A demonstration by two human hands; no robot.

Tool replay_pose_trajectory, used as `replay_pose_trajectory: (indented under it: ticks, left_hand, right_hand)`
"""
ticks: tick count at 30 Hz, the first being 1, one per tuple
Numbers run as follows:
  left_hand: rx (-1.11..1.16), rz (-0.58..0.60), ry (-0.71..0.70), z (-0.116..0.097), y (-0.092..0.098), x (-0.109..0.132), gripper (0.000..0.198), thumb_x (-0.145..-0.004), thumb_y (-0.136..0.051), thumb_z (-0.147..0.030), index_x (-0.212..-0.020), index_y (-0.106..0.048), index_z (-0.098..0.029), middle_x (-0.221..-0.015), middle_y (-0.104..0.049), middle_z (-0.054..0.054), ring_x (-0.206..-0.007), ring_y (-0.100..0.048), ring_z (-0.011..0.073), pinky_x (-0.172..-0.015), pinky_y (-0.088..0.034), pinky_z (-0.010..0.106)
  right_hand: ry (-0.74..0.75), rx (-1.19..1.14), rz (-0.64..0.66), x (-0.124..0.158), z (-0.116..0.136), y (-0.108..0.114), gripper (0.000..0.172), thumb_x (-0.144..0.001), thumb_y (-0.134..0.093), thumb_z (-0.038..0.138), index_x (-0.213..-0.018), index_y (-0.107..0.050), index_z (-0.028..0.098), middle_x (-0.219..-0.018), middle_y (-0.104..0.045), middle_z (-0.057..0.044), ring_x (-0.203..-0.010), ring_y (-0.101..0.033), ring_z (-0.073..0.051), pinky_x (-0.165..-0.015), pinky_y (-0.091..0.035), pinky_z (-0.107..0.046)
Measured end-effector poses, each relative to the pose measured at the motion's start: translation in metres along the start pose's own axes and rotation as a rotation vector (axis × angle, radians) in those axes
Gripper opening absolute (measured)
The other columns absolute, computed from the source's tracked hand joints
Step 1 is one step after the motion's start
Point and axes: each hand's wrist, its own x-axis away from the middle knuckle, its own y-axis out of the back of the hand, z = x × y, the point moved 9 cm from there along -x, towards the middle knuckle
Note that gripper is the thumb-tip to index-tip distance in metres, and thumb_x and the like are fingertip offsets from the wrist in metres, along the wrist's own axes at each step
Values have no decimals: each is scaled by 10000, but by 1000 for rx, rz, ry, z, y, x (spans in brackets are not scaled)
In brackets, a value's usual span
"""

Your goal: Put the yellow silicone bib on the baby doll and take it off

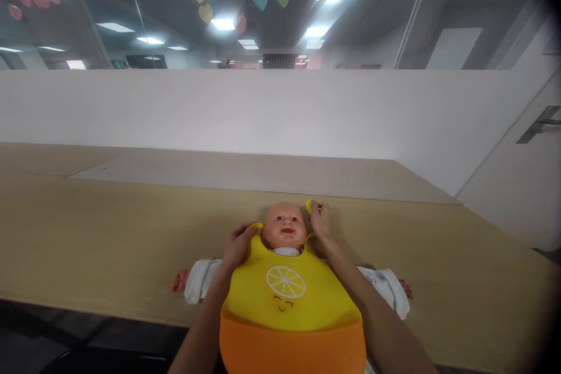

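Note:
A baby doll [286, 227] in white clothes lies face up on the wooden table, its arms spread to both sides. Over its chest lies a yellow bib [319, 292] with an orange pocket [293, 350] and a printed lemon slice and smiling face. Beside the doll's head on the left, my left hand [238, 245] pinches one neck strap of the bib. My right hand [321, 221] grips the other strap, whose yellow tip sticks up past the fingers on the right of the head. The back of the doll's neck is hidden.
The light wooden table [109, 234] runs wide to both sides, with a paler board [245, 172] along its back. Behind stands a white low wall [219, 111] under glass with paper hearts. At right is a door with a metal handle [539, 124]. Dark chair parts [109, 356] show at lower left.

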Motion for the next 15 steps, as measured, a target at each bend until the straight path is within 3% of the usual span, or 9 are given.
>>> replay_pose_trajectory:
  ticks: [15]
  left_hand:
    - [326, 22, 46, -5, -4, 10, 273, -569, -705, -297, -805, -712, -159, -796, -715, 52, -712, -630, 171, -639, -468, 262]
  right_hand:
    - [93, -165, -16, 4, 20, 8, 345, -849, -384, 504, -686, -422, 202, -626, -455, 26, -582, -452, -118, -577, -353, -251]
